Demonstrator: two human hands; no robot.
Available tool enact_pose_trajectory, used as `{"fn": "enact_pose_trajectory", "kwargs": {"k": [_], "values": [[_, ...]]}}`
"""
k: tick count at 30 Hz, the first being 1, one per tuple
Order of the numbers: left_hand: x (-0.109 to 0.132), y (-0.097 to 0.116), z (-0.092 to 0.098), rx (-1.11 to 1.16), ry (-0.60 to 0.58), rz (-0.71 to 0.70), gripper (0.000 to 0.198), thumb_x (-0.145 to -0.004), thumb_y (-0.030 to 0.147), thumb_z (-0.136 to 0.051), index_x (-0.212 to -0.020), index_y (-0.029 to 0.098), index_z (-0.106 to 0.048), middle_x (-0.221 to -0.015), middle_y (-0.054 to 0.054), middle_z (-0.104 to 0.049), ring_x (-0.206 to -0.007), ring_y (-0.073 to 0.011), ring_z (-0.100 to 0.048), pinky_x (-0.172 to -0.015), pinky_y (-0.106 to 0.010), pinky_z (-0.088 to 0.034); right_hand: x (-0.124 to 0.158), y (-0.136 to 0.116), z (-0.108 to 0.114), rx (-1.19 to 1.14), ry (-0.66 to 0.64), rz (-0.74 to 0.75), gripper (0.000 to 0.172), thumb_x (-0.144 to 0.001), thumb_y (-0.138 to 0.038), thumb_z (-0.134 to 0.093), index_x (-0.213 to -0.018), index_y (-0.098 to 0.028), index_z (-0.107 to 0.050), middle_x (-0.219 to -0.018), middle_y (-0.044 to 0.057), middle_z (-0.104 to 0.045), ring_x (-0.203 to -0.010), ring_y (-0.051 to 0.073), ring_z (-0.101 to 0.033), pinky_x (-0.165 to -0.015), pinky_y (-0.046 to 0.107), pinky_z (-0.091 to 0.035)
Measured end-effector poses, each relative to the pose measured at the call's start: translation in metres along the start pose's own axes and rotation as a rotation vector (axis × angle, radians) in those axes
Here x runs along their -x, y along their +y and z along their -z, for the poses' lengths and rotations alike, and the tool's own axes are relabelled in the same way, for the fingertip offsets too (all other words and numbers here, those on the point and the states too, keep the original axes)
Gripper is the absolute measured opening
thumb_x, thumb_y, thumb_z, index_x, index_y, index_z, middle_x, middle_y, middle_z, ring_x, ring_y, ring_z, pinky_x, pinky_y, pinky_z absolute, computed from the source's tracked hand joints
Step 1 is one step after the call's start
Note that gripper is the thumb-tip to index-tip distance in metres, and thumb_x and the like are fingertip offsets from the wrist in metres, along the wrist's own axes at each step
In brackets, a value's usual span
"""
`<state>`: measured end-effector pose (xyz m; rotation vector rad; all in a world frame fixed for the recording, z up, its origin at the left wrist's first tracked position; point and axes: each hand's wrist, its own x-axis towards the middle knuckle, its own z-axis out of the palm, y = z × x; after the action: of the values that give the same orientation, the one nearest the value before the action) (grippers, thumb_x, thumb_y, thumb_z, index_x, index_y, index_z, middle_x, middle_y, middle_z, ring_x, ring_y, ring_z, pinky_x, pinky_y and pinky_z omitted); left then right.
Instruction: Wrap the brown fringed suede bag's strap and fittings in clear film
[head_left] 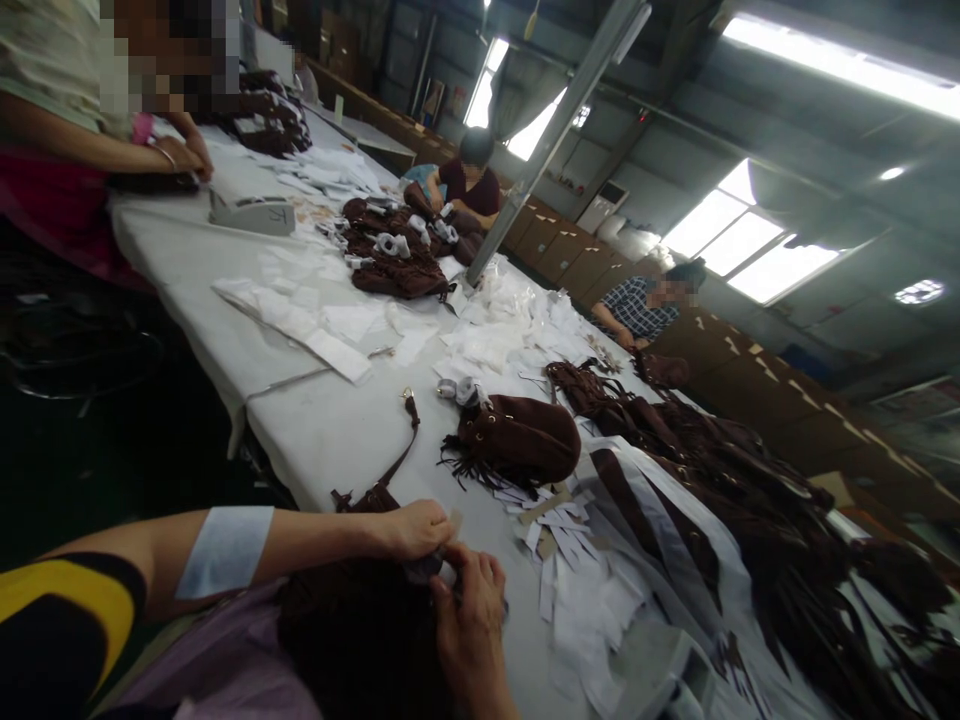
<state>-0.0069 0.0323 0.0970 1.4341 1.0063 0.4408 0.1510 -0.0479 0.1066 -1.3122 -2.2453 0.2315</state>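
Observation:
A dark brown bag [360, 630] lies at the table edge against my body, its lower part in deep shadow. At its top is a small grey-and-white wrapped part [427, 568] between my hands. My left hand [417, 528] is closed, fingers pinched together over that part, and a small pale strip [456, 520] shows by its fingertips. My right hand [474, 610] curls around the wrapped part from the right, thumb toward it. A brown strap [397, 460] with a gold-coloured clasp stretches across the table just beyond my left hand.
A finished-looking brown fringed bag [525, 440] lies ahead. White paper strips [559, 530] and a grey tape dispenser [664, 660] are at right, beside a long pile of brown bags [720, 480]. A metal post [555, 140] rises from the table [322, 430]. Several people work around it.

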Motion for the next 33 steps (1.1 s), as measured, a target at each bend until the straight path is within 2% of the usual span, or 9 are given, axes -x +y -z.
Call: {"fn": "enact_pose_trajectory", "kwargs": {"k": [6, 9, 13, 16, 20, 25, 27, 30, 33], "values": [[0.002, 0.007, -0.001, 0.079, 0.028, 0.06, 0.032, -0.076, 0.036, -0.042, -0.049, 0.019, -0.038, -0.046, 0.005, -0.032, -0.043, -0.0089, -0.026, -0.04, -0.023, -0.019, 0.0, 0.0, -0.009, 0.115, 0.076, -0.063, 0.013, -0.09, -0.025, -0.048, -0.101, -0.023, -0.054, -0.09, 0.004, -0.061, -0.084, 0.022, -0.053, -0.083, 0.041, -0.033], [0.006, 0.011, 0.0, 0.151, -0.022, 0.108, 0.027, -0.073, 0.037, -0.042, -0.054, 0.018, -0.046, -0.047, 0.004, -0.036, -0.042, -0.0093, -0.028, -0.039, -0.023, -0.019, -0.001, 0.002, -0.01, 0.243, 0.11, -0.067, 0.019, -0.089, -0.027, -0.048, -0.105, -0.023, -0.057, -0.097, 0.008, -0.06, -0.088, 0.025, -0.051, -0.08, 0.042, -0.035], [0.014, 0.015, 0.006, 0.222, -0.137, 0.108, 0.021, -0.065, 0.035, -0.055, -0.065, 0.014, -0.061, -0.055, 0.003, -0.047, -0.046, -0.0093, -0.037, -0.038, -0.021, -0.021, -0.001, 0.006, -0.008, 0.28, 0.074, -0.041, 0.02, -0.09, -0.026, -0.047, -0.106, -0.023, -0.059, -0.09, 0.007, -0.061, -0.088, 0.024, -0.052, -0.086, 0.046, -0.035], [0.017, 0.014, 0.01, 0.3, -0.231, 0.076, 0.022, -0.059, 0.031, -0.064, -0.072, 0.013, -0.067, -0.058, 0.002, -0.053, -0.048, -0.0088, -0.041, -0.039, -0.02, -0.022, 0.003, 0.008, -0.011, 0.227, 0.129, -0.032, 0.024, -0.091, -0.026, -0.046, -0.113, -0.023, -0.056, -0.092, 0.006, -0.064, -0.087, 0.023, -0.055, -0.092, 0.049, -0.034], [0.017, 0.009, 0.012, 0.328, -0.207, 0.147, 0.029, -0.056, 0.029, -0.067, -0.08, 0.013, -0.071, -0.055, 0.002, -0.054, -0.046, -0.0089, -0.042, -0.038, -0.02, -0.021, 0.008, 0.011, -0.015, 0.084, 0.227, -0.073, 0.046, -0.087, -0.036, -0.055, -0.129, -0.02, -0.044, -0.09, 0.007, -0.067, -0.089, 0.025, -0.058, -0.094, 0.051, -0.038], [0.017, 0.007, 0.017, 0.293, -0.184, 0.099, 0.019, -0.057, 0.026, -0.066, -0.07, 0.012, -0.068, -0.051, 0.004, -0.05, -0.045, -0.008, -0.039, -0.04, -0.021, -0.023, -0.007, 0.007, 0.005, -0.272, 0.107, -0.392, 0.061, -0.083, -0.039, -0.058, -0.136, -0.021, -0.036, -0.099, 0.007, -0.068, -0.086, 0.021, -0.064, -0.075, 0.036, -0.052], [0.018, 0.009, 0.019, 0.277, -0.212, 0.027, 0.016, -0.057, 0.024, -0.066, -0.068, 0.012, -0.067, -0.053, 0.004, -0.05, -0.047, -0.0077, -0.039, -0.043, -0.02, -0.025, -0.02, 0.003, 0.015, -0.343, 0.088, -0.444, 0.054, -0.082, -0.037, -0.06, -0.13, -0.02, -0.045, -0.1, 0.007, -0.068, -0.081, 0.019, -0.064, -0.069, 0.031, -0.053], [0.019, 0.01, 0.021, 0.251, -0.22, -0.032, 0.016, -0.057, 0.023, -0.066, -0.068, 0.012, -0.067, -0.055, 0.004, -0.051, -0.049, -0.0078, -0.04, -0.045, -0.019, -0.028, -0.036, 0.0, 0.02, -0.368, 0.018, -0.366, 0.022, -0.082, -0.033, -0.06, -0.098, -0.02, -0.068, -0.084, 0.004, -0.07, -0.074, 0.018, -0.064, -0.065, 0.027, -0.051], [0.02, 0.009, 0.022, 0.217, -0.198, -0.021, 0.021, -0.059, 0.026, -0.062, -0.074, 0.013, -0.068, -0.057, 0.003, -0.054, -0.048, -0.0088, -0.042, -0.044, -0.019, -0.03, -0.04, -0.002, 0.017, -0.342, 0.029, -0.313, 0.018, -0.085, -0.031, -0.056, -0.082, -0.023, -0.072, -0.079, 0.002, -0.072, -0.073, 0.018, -0.065, -0.065, 0.028, -0.049]]}}
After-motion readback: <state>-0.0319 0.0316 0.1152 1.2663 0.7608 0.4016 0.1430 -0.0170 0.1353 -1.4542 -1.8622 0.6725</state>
